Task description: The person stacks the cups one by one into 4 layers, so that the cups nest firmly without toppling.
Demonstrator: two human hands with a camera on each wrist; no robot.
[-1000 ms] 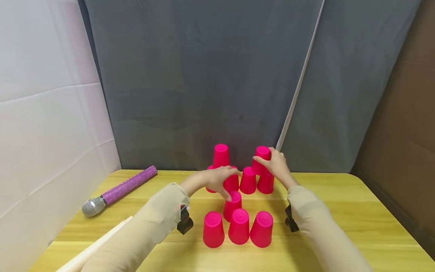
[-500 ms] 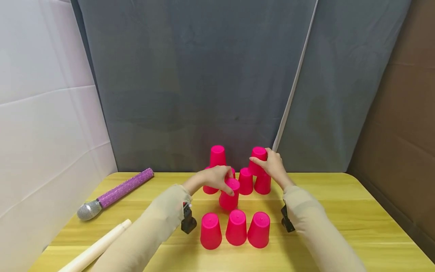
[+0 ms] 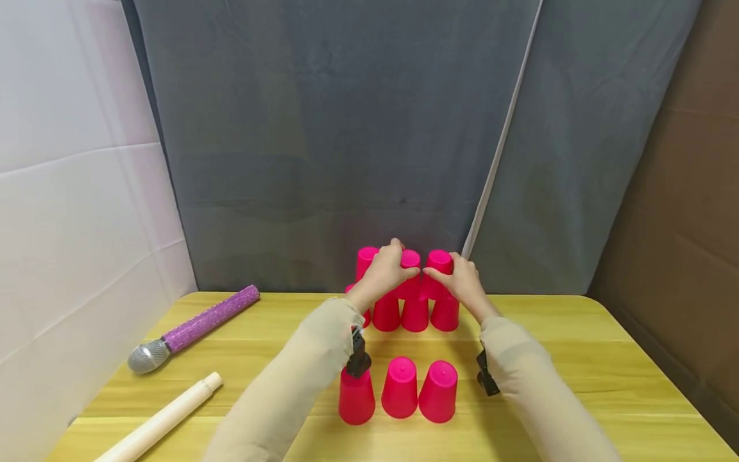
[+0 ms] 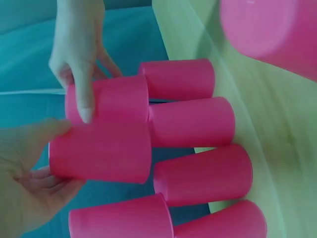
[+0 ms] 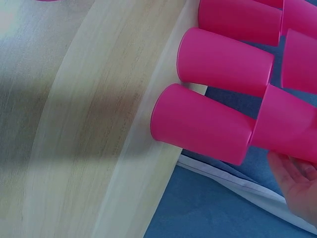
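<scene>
In the head view, both hands meet just above the middle of the frame at a pyramid of pink cups. The left hand (image 3: 385, 273) curls its fingers round the middle cup (image 3: 410, 264) of the upper row, set on the base row (image 3: 414, 313) of upside-down cups. The right hand (image 3: 462, 282) grips the right cup (image 3: 439, 264) beside it, thumb and fingers wrapped round its top. A third upper cup (image 3: 365, 256) shows behind the left hand. Lower down, three loose cups (image 3: 401, 388) stand in a row on the table (image 3: 577, 359). A purple microphone (image 3: 193, 328) and a pale stick (image 3: 158, 420) lie at lower left.

In the left wrist view, the left hand (image 4: 25, 183) at lower left cups the middle cup (image 4: 101, 151), thumb along its top. The right hand (image 4: 79, 54) at upper left pinches the right cup (image 4: 111, 99), which touches the middle one.

In the right wrist view, only the right hand's (image 5: 297, 186) palm shows at lower right, against the right cup (image 5: 290, 129), which sits on the base row (image 5: 208, 124); its fingers are out of frame.
</scene>
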